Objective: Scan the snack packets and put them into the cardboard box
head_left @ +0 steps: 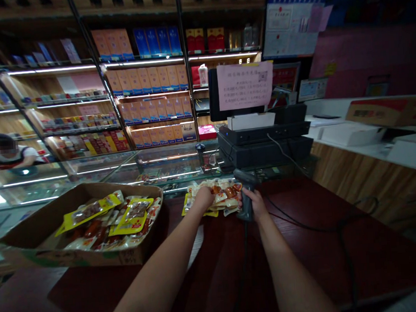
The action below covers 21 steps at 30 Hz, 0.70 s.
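On the dark red counter lies a small pile of vacuum-sealed snack packets (227,189), clear and yellow, with brown food inside. My left hand (205,198) is closed at the left part of this pile, gripping a packet; its fingertips are partly hidden. My right hand (257,204) is wrapped round the handle of a dark barcode scanner (245,194), held upright at the pile's right end. The scanner's cable hangs down toward me. To the left stands an open cardboard box (90,257) holding more packets, with yellow bags (132,216) on top.
Behind the pile are a glass display counter (166,164) and a cash register (264,147) with a pink notice (246,85). Black cables (305,227) run across the counter at right. Shelves of boxed goods (151,107) line the back. A person (14,157) sits far left.
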Each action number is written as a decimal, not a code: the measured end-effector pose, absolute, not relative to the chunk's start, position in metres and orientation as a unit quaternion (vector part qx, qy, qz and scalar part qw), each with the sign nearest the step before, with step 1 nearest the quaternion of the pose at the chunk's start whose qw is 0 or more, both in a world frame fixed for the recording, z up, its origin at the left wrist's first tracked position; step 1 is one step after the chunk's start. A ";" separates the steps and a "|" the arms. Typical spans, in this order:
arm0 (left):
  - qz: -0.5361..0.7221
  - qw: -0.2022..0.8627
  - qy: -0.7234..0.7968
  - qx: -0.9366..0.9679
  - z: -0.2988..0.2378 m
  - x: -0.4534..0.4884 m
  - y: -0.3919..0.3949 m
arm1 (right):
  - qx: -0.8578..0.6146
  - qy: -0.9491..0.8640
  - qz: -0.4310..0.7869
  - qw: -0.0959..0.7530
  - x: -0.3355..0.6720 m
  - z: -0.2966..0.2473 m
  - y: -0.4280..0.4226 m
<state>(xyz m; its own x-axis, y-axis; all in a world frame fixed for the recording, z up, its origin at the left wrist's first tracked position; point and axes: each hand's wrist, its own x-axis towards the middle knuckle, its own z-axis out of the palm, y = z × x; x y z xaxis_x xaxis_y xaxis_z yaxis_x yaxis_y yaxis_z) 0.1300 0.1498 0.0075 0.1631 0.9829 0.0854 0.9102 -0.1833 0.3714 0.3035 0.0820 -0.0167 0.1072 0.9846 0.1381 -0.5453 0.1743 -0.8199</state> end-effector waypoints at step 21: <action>0.316 0.012 0.653 0.688 0.017 0.018 0.099 | -0.287 -0.445 0.630 0.568 0.257 -0.026 0.070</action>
